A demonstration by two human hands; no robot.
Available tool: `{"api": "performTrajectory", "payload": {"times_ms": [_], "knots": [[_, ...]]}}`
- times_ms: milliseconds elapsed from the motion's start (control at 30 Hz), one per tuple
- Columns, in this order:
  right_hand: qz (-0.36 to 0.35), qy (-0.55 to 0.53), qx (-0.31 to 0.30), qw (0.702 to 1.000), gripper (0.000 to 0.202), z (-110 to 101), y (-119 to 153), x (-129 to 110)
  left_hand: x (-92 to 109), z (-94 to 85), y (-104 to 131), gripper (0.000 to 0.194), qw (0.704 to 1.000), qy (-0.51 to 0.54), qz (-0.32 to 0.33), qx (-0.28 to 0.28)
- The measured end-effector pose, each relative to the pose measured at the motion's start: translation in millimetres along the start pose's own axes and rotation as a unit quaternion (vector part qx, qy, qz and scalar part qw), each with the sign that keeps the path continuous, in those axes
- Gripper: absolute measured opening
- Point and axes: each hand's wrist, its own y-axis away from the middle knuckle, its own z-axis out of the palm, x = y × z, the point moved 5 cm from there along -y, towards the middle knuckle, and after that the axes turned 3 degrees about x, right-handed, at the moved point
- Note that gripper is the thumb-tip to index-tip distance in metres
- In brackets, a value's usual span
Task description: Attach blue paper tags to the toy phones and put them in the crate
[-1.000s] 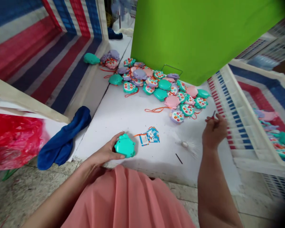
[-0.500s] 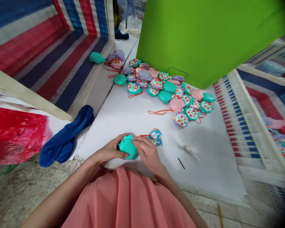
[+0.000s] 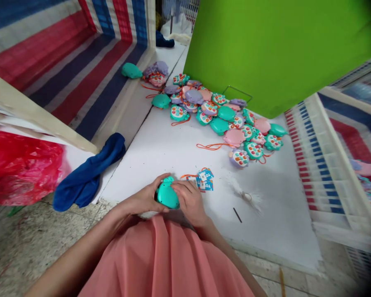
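A teal animal-shaped toy (image 3: 168, 195) is held low over the near edge of the white table (image 3: 160, 152). My left hand (image 3: 148, 198) wraps round its left side. The fingers of my right hand (image 3: 190, 200) are pinched together at the toy's upper right; whatever is between the fingertips is too small to make out. Just beyond my right hand lie blue and white tags (image 3: 206, 180) with an orange cord. Farther back spreads a pile of teal, pink and purple toys (image 3: 219, 112), some showing coloured buttons.
A bundle of white ties (image 3: 246, 196) and a dark thin stick (image 3: 237, 215) lie on the right. Blue cloth (image 3: 89, 175) and a red plastic bag (image 3: 21, 169) are on the left. Striped bins stand on both sides, and a green panel (image 3: 266, 49) rises behind the pile.
The view has shifted slightly. The teal toy has turned a little in my left hand, and my right fingers have moved in closer over its upper edge.
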Motion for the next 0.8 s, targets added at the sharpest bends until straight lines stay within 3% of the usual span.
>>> {"api": "performTrajectory", "payload": {"times_ms": [267, 800], "knots": [[0.015, 0.002, -0.005, 1.000, 0.026, 0.5, 1.6, 2.3, -2.1, 1.8, -1.7, 0.095, 0.999, 0.037, 0.020, -0.008], [0.022, -0.017, -0.007, 1.000, 0.026, -1.2, 3.8, -0.3, -0.4, 4.3, -0.9, 0.093, 0.999, 0.046, 0.020, -0.019]]}}
